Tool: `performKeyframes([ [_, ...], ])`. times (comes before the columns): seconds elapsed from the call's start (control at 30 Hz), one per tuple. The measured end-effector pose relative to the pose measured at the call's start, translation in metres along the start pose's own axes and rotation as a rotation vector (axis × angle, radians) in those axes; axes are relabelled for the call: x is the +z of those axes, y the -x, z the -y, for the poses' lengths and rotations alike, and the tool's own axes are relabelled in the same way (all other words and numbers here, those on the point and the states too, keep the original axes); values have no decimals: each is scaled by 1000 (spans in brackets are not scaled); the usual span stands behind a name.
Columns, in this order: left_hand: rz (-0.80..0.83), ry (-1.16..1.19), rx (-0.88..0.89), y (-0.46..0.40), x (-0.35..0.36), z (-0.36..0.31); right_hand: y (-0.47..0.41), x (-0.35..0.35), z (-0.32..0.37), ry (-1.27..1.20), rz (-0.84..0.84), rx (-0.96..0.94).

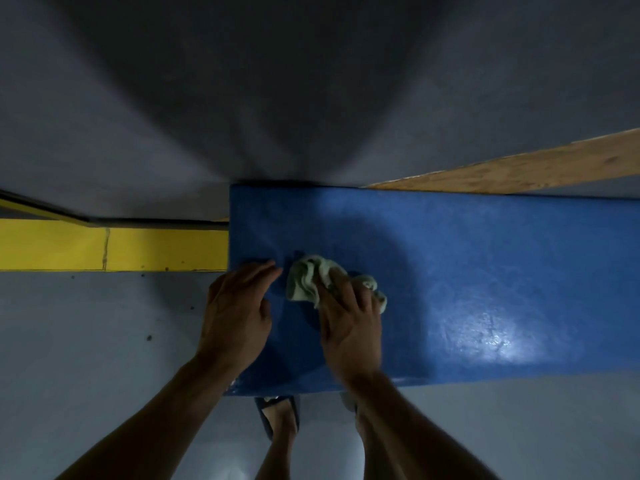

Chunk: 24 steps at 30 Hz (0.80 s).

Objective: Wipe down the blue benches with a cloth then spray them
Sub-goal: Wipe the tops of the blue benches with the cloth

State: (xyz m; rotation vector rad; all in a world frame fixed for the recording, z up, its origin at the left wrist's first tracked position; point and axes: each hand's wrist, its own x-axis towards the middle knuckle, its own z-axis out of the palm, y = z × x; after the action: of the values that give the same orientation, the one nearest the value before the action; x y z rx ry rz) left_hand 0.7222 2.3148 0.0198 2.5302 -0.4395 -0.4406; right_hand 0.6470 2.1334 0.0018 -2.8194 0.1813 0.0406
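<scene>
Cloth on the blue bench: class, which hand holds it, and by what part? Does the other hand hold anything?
The right hand presses the crumpled cloth onto the bench, its fingers over the cloth's middle. The left hand holds nothing; it rests flat at the bench's end.

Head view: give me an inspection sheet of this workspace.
Surface: blue bench, glossy, a glare patch toward its right.
Job's things: crumpled pale cloth on the bench; no spray bottle seen.
Clutter: nothing seen.
Hands: right hand presses the cloth down; left hand rests flat at the bench's left edge, fingers straight.
Cables: nothing seen.
Surroundings: grey wall, yellow ledge, wooden plank, grey floor.
</scene>
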Motion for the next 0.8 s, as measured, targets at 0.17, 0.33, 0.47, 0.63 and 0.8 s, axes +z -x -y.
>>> performKeyframes([
  [0.17,-22,-14,21,8,3,-3,-13,-41,-123,94,86,-211],
  [0.33,-30,21,19,18,3,-8,-3,-29,-100,-104,-230,438],
  [0.47,-26,21,30,24,4,-5,16,15,3,-129,-183,418],
  [0.63,10,4,24,31,7,-10,42,4,0,-19,126,-183],
  [0.8,-17,-10,14,42,14,-21,36,-37,-120,75,3,-65],
])
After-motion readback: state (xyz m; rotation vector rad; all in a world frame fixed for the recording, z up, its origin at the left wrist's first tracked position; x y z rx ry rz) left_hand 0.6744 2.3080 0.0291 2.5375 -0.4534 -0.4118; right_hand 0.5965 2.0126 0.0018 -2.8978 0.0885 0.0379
